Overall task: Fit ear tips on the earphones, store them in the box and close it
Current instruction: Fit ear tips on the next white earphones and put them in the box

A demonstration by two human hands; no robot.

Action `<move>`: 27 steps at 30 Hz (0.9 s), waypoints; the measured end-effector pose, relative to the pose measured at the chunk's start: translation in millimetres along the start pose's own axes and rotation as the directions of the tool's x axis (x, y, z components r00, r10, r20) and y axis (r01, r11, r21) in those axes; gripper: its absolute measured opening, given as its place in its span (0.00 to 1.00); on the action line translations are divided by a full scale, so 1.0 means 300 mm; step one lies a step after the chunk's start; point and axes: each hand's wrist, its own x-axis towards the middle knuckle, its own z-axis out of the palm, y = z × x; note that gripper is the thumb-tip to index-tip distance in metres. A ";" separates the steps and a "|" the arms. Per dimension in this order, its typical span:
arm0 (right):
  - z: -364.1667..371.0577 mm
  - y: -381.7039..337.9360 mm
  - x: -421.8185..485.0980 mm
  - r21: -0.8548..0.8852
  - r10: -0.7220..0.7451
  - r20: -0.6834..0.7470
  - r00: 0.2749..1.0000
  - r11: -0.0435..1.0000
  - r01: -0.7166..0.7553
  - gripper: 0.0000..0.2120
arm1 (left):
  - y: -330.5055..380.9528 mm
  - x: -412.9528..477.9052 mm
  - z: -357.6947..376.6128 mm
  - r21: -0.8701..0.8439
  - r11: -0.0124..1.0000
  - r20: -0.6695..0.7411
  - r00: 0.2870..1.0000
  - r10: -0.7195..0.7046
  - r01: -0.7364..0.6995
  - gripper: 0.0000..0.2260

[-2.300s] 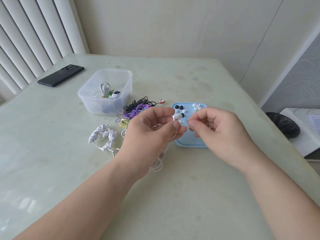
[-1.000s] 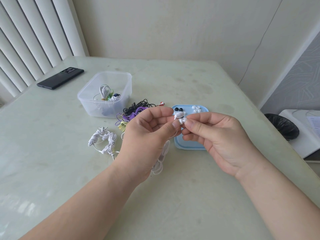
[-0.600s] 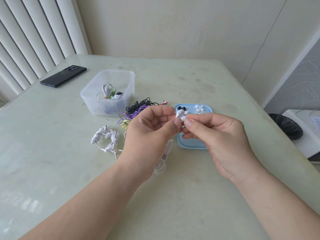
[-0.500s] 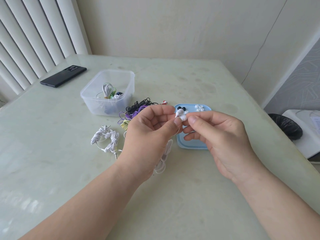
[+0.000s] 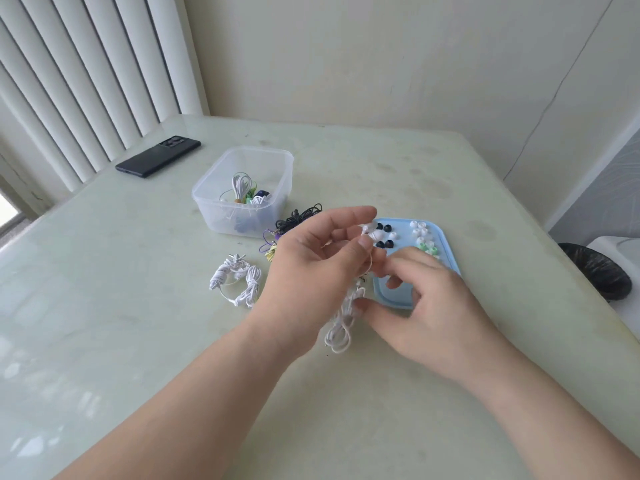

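Our left hand (image 5: 311,271) pinched a white earphone (image 5: 373,234) between thumb and fingertips at mid-frame, and its cable (image 5: 341,323) hung in loops down to the table (image 5: 104,341). Our right hand (image 5: 429,306) sat just right of it and lower. It was blurred, with fingers loosely curled and the thumb tip close to the cable, and we could not tell whether it held anything. Under that hand lay a blue lid (image 5: 448,251), with black tips (image 5: 384,243), white tips (image 5: 419,230) and green tips (image 5: 427,247) on its upper part. Up and left of our left hand stood the clear box (image 5: 221,216), open, with a few coiled sets (image 5: 242,188) inside. A tangle (image 5: 301,214) of black and purple cable lay between box and lid. Two white bundles (image 5: 235,280) rested left of our left wrist. A black phone (image 5: 157,155) lay at the upper left, near the blinds (image 5: 86,81).
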 end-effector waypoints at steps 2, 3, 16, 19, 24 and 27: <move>0.016 -0.007 0.004 -0.060 0.036 0.069 0.997 0.998 -0.032 0.21 | 0.009 0.006 -0.012 -0.015 1.000 -0.007 1.000 -0.026 0.026 0.11; 0.021 -0.011 0.007 -0.081 0.050 0.090 0.995 0.996 -0.043 0.25 | 0.012 0.007 -0.018 -0.027 0.999 -0.010 0.999 -0.041 0.040 0.11; 0.002 -0.049 0.003 -0.008 0.161 0.140 0.977 0.987 -0.161 0.16 | 0.015 0.014 -0.041 0.075 0.993 -0.068 0.994 -0.082 0.087 0.11; -0.023 -0.045 0.012 0.216 0.229 0.146 0.962 0.942 -0.257 0.13 | 0.016 0.016 -0.043 0.241 0.970 -0.082 0.997 -0.013 0.033 0.10; -0.051 -0.030 0.036 0.614 0.388 0.036 0.921 0.719 -0.327 0.05 | 0.020 0.001 -0.030 0.426 0.904 0.053 0.997 -0.051 0.023 0.06; -0.043 -0.031 0.042 0.717 0.446 0.067 0.893 0.601 -0.353 0.04 | 0.033 -0.008 -0.023 0.450 0.892 0.114 0.989 -0.094 0.033 0.08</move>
